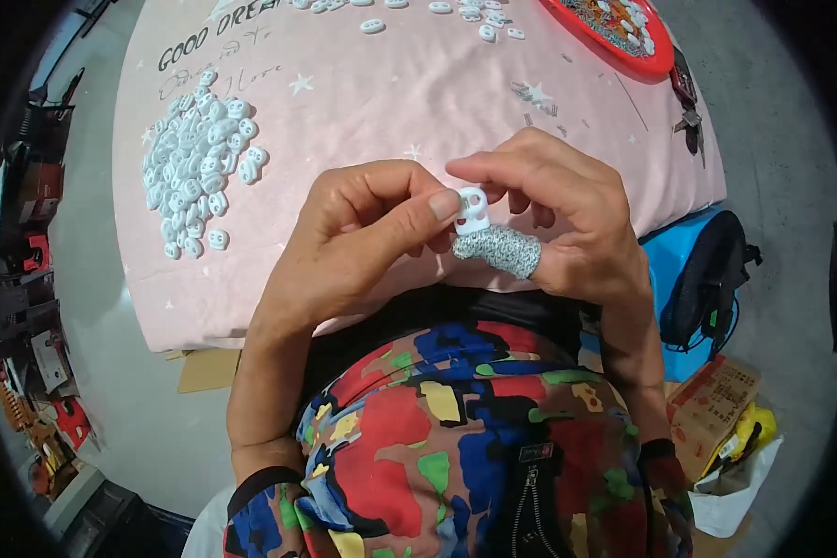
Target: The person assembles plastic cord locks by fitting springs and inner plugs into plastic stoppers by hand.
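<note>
My left hand point(363, 223) pinches a small white two-hole plastic cord lock point(473, 210) between thumb and fingertips, above the near part of the table. From the right, my right hand point(567, 205) meets it. Its thumb wears a grey knitted finger cover point(498, 251) and presses against the lower edge of the cord lock. The right index finger is stretched out above the piece, and the other fingers curl behind it, partly hidden. A heap of white cord locks point(200, 153) lies on the cloth to the left of my hands.
A pink printed cloth point(344, 112) covers the table. More white pieces point(372, 26) lie at the far edge. Small metal springs point(535, 100) are scattered beyond my right hand. A red basin point(656, 65) of mixed parts stands far right, with keys point(691, 126) beside it.
</note>
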A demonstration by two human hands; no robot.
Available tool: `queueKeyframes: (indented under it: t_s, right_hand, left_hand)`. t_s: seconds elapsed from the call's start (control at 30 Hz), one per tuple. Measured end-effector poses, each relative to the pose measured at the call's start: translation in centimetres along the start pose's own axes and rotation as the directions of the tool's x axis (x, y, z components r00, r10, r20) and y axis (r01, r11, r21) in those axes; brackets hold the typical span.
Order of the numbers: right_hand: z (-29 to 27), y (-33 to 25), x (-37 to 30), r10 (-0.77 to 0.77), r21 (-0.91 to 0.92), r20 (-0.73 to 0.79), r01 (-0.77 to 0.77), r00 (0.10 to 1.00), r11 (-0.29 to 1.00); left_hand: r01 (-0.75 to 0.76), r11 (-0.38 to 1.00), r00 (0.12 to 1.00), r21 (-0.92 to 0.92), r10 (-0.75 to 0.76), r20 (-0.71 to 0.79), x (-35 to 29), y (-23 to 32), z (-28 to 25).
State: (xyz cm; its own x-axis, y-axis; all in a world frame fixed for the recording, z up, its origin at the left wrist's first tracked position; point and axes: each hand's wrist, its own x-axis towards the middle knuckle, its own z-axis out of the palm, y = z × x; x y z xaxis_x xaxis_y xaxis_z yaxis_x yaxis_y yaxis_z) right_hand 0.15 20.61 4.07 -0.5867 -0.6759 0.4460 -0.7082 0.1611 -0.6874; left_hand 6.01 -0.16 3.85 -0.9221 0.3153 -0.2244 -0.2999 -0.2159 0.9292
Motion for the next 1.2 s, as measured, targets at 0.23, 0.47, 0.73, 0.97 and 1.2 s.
queueKeyframes:
  t_s: [0.23,0.47,0.73,0.97,1.2]
  right_hand:
    - [0.1,-0.3,-0.1,-0.028,0.001,0.019,0.028,0.999,1.0]
    - [0.0,-0.2,0.0,-0.11,-0.081,0.019,0.111,0.994,0.99]
    - [0.3,-0.2,-0.2,-0.13,-0.073,-0.086,0.124,0.988,0.99]
    - [0.4,0.0,0.0,-0.16,-0.181,-0.073,0.145,0.984,0.973]
    - [-0.9,-0.2,0.5,-0.132,-0.337,0.12,0.166,0.984,0.927]
  left_hand:
    - [-0.036,0.999,0.999,0.012,0.036,0.004,-0.1,-0.6,-0.1]
    - [-0.045,0.999,0.999,0.019,0.045,-0.003,-0.2,-0.8,0.0]
    - [-0.102,0.992,0.991,0.069,0.107,-0.079,-0.4,-0.6,0.8]
    - [-0.13,0.989,0.98,0.071,0.139,-0.145,-0.2,-1.2,1.2]
    - [-0.137,0.986,0.968,0.094,0.154,-0.198,0.1,-2.0,1.7]
